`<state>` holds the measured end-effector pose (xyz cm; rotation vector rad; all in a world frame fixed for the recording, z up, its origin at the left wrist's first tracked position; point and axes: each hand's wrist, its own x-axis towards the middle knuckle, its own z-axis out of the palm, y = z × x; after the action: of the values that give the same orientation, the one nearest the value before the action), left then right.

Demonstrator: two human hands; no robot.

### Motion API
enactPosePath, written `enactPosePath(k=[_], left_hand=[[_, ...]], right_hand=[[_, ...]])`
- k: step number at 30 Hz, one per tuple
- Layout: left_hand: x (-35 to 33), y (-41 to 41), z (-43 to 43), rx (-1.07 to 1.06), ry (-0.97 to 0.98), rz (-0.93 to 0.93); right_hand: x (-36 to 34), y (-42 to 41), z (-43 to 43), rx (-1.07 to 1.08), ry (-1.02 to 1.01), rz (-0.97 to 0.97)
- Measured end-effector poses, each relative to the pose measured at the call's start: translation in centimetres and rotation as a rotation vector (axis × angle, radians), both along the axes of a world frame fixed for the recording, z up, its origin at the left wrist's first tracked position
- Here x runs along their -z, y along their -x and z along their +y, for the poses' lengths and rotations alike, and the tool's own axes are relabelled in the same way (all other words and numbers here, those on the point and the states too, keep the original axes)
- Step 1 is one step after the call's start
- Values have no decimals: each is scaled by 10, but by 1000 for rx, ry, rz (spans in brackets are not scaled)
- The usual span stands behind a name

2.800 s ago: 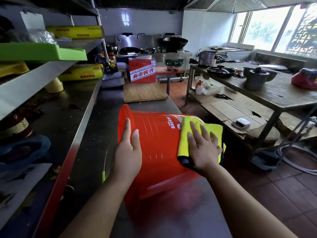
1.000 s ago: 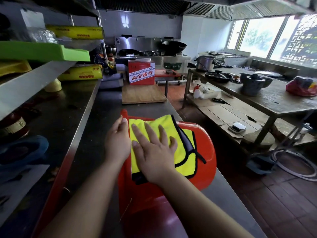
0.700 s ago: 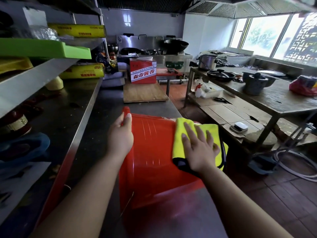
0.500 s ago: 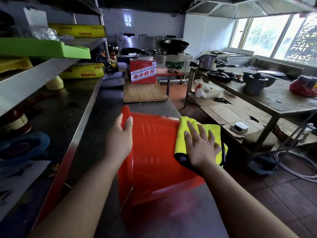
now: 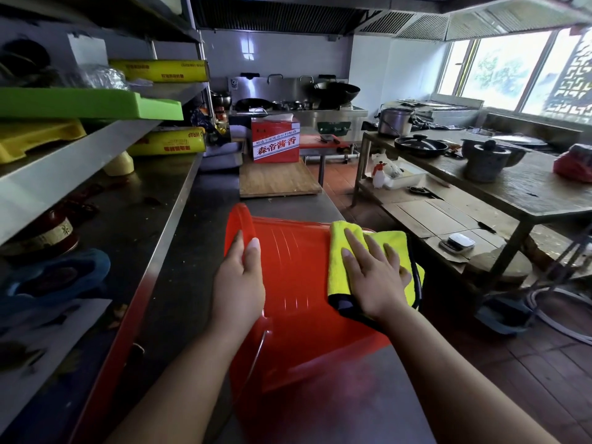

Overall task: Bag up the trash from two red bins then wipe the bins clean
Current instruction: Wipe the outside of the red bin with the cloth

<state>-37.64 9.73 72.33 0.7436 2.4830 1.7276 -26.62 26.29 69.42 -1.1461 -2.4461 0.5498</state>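
Red bin [image 5: 298, 283] is on its side on the steel counter [image 5: 288, 208], near the counter's front edge, curved lip toward the far left, outer wall facing up. Left hand [image 5: 238, 280] lies flat on the wall just behind that lip, fingers straight, thumb out to the side, nothing gripped: it only rests on the plastic. Right hand [image 5: 371, 280] is flat too, fingers spread, pressing a yellow cloth [image 5: 338, 251] against the upper right side of the bin; no curl around the cloth, palm pressure only. Cloth has dark trim, is folded over, and its right part drapes off the bin's right edge. Inside of the bin is not visible from here. Beyond the bin on the same counter: a wooden board [image 5: 278, 179] with a red carton [image 5: 275, 141] at its far end. Lower shelf [image 5: 134, 219] runs along the left. Across the aisle to the right is a worn table [image 5: 528, 190] carrying a grey pot [image 5: 485, 160], and a small scale [image 5: 456, 241] sits on its lower level.
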Motion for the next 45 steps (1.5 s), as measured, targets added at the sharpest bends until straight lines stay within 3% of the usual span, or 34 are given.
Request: enactPosePath(k=[8, 15, 20, 28, 32, 40, 45], left_hand=[[-17, 19, 9, -54, 19, -116], [-22, 30, 12, -86, -40, -183], [-20, 32, 11, -70, -32, -178], [-20, 31, 18, -92, 19, -136], [-18, 33, 19, -105, 7, -149], [-25, 39, 20, -118, 5, -163], [-24, 40, 21, -103, 14, -134]], right_hand=[[-23, 21, -21, -60, -21, -64], [-35, 66, -91, -311, -125, -31], [-29, 55, -75, -343, -146, -46], [-3, 6, 9, 86, 8, -52], [-8, 11, 3, 125, 94, -56], [-28, 60, -81, -271, -55, -54], [-21, 52, -64, -287, -83, -31]])
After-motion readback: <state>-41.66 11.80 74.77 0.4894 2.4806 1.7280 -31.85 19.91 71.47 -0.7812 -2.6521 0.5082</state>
